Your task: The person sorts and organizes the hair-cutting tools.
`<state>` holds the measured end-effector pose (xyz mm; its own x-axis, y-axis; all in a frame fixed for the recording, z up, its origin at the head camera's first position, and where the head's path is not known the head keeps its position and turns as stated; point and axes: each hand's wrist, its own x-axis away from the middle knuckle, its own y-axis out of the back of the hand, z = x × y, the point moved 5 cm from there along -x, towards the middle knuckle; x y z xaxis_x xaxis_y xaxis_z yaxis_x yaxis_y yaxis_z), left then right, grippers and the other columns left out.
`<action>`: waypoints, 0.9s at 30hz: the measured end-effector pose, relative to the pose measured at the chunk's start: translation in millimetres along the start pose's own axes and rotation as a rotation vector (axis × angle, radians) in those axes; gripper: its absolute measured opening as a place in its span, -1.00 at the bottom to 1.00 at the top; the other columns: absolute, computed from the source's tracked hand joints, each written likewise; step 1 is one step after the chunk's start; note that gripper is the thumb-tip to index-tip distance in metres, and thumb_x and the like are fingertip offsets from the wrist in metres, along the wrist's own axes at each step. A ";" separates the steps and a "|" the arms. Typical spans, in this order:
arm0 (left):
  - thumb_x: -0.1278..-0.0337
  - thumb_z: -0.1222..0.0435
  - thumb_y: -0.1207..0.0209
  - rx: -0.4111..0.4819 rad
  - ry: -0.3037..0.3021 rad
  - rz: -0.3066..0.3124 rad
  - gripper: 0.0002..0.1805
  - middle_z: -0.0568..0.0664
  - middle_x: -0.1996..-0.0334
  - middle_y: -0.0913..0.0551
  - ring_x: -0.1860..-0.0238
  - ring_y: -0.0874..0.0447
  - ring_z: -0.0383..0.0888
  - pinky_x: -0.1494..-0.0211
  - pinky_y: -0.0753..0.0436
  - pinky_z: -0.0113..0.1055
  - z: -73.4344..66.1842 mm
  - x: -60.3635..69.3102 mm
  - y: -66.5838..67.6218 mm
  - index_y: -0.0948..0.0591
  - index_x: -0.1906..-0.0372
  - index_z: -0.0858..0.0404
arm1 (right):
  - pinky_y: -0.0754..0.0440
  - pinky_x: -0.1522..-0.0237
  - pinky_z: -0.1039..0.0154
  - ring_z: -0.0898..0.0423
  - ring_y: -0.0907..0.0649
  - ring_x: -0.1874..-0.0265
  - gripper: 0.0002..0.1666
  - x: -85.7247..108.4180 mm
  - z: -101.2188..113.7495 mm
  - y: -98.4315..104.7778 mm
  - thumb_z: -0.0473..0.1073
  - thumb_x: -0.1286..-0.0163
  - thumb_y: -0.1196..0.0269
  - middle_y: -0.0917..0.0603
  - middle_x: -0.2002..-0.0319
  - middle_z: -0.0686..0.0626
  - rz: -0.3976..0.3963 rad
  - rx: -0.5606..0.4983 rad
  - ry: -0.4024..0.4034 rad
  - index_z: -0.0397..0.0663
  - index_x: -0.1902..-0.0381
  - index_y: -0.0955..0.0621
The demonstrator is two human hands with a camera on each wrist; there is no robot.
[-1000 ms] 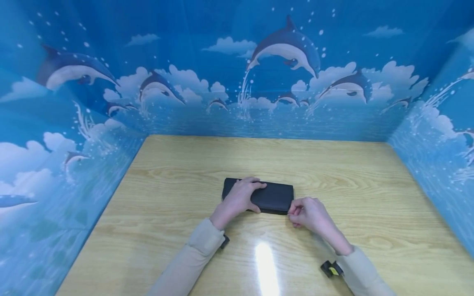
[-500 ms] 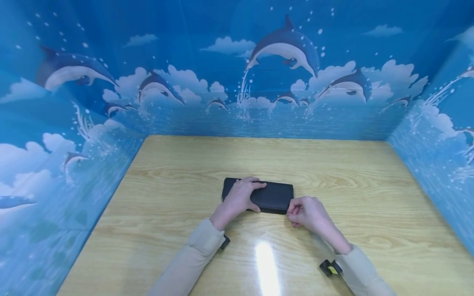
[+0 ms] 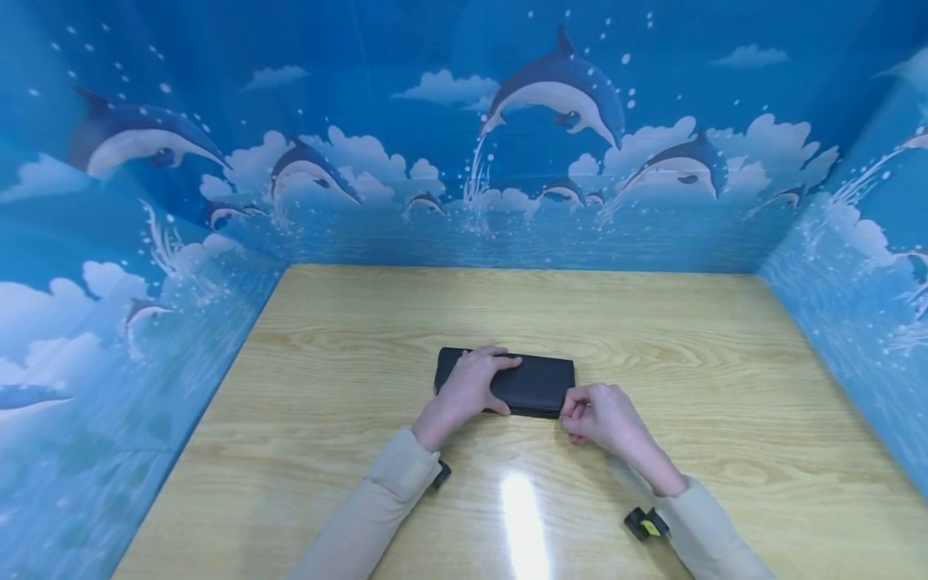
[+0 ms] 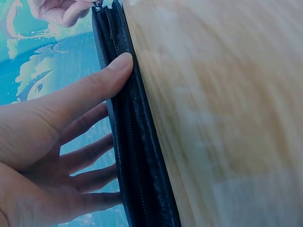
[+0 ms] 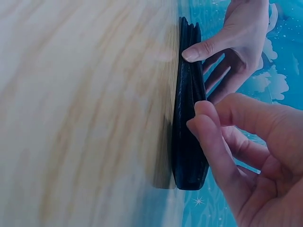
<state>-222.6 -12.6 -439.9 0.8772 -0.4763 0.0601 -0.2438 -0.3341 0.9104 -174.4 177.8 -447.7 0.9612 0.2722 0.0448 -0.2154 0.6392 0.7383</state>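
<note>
A long black zip wallet (image 3: pixel 538 382) lies flat on the wooden table. My left hand (image 3: pixel 467 391) holds its left half, the thumb (image 4: pixel 118 71) on the zipped front edge and the fingers spread over its top. At the right front corner, my right hand (image 3: pixel 605 419) pinches the zipper pull (image 4: pixel 98 4) between thumb and fingertips, which mostly cover it. Along the front edge the zipper (image 4: pixel 132 142) runs between two black leather sides. In the right wrist view the pinching fingertips (image 5: pixel 201 120) sit against the wallet's edge.
The wooden table (image 3: pixel 326 346) stretches around the wallet. Blue dolphin-print walls (image 3: pixel 435 234) close it in at the back and both sides. Small black devices, one by the left cuff (image 3: pixel 440 474) and one by the right cuff (image 3: pixel 648 525), hang near the wrists.
My right hand has shifted very slightly left along the wallet's front edge, still pinching. The left hand and the wallet have stayed in place.
</note>
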 end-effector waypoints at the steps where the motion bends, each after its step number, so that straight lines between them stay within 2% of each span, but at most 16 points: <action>1: 0.26 0.16 -0.63 0.001 0.001 0.001 -0.08 0.05 -0.45 -0.41 -0.48 -0.30 0.05 -0.49 -0.26 0.22 0.0 0.1 0.0 -0.54 -0.38 0.06 | -0.59 0.59 0.36 0.20 -0.64 0.70 -0.75 -0.2 0.0 -0.5 -0.44 -0.07 -0.35 -0.64 0.67 0.16 0.003 -0.003 -0.003 0.03 0.59 -0.65; 7: 0.25 0.15 -0.63 -0.010 0.002 0.002 -0.09 0.05 -0.45 -0.41 -0.48 -0.31 0.05 -0.49 -0.27 0.21 -1.1 0.9 -0.2 -0.54 -0.38 0.05 | -0.57 0.57 0.36 0.20 -0.64 0.69 -0.76 -1.9 2.8 -3.4 -0.42 -0.10 -0.35 -0.64 0.67 0.15 0.029 -0.007 0.008 0.03 0.58 -0.65; 21: 0.27 0.15 -0.64 -0.027 0.001 -0.005 -0.08 0.05 -0.45 -0.42 -0.47 -0.32 0.05 -0.48 -0.29 0.22 -1.3 -0.3 -0.6 -0.54 -0.38 0.05 | -0.62 0.59 0.34 0.16 -0.66 0.69 -0.76 -4.2 4.9 -5.7 -0.45 -0.09 -0.34 -0.65 0.68 0.12 0.032 -0.036 -0.015 0.00 0.59 -0.65; 27: 0.26 0.15 -0.63 -0.031 0.005 -0.005 -0.09 0.04 -0.45 -0.42 -0.47 -0.33 0.04 -0.47 -0.30 0.20 -1.7 0.2 -0.3 -0.54 -0.38 0.05 | -0.62 0.59 0.35 0.17 -0.66 0.69 -0.78 -4.1 5.6 -7.0 -0.44 -0.09 -0.34 -0.66 0.67 0.10 0.036 -0.052 -0.001 -0.01 0.58 -0.65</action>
<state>-221.7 -11.1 -439.5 0.8804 -0.4707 0.0578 -0.2270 -0.3112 0.9228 -175.9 168.2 -449.4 0.9529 0.2950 0.0712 -0.2583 0.6655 0.7003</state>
